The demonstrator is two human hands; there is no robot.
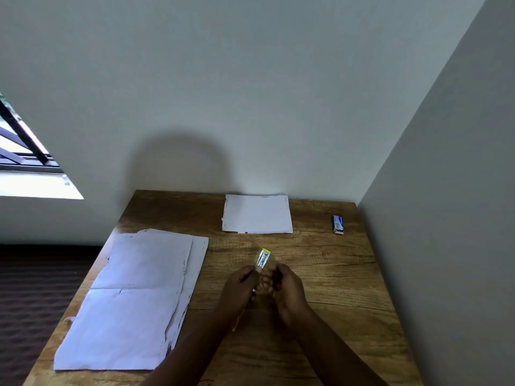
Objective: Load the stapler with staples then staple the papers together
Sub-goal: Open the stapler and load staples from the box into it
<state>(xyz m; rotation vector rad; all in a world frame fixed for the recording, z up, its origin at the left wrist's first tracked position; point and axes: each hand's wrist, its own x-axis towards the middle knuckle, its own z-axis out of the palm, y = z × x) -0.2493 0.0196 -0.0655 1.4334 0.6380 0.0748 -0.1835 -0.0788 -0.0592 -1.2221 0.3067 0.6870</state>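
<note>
A small stapler [263, 258] with a yellow tip and an opened metal top sticks up and away from my hands at the table's middle. My left hand [240, 288] is closed around its near end. My right hand [284, 288] sits right beside it, fingers curled at the stapler's base; what they pinch is hidden. A stack of large white papers [133, 296] lies on the left of the table. A smaller white paper stack [257, 214] lies at the far edge. A blue staple box [338, 224] rests at the far right.
The wooden table [334, 302] stands in a corner, with a wall behind and a wall close on the right. A window [25, 162] is at the far left. Dark floor shows left of the table.
</note>
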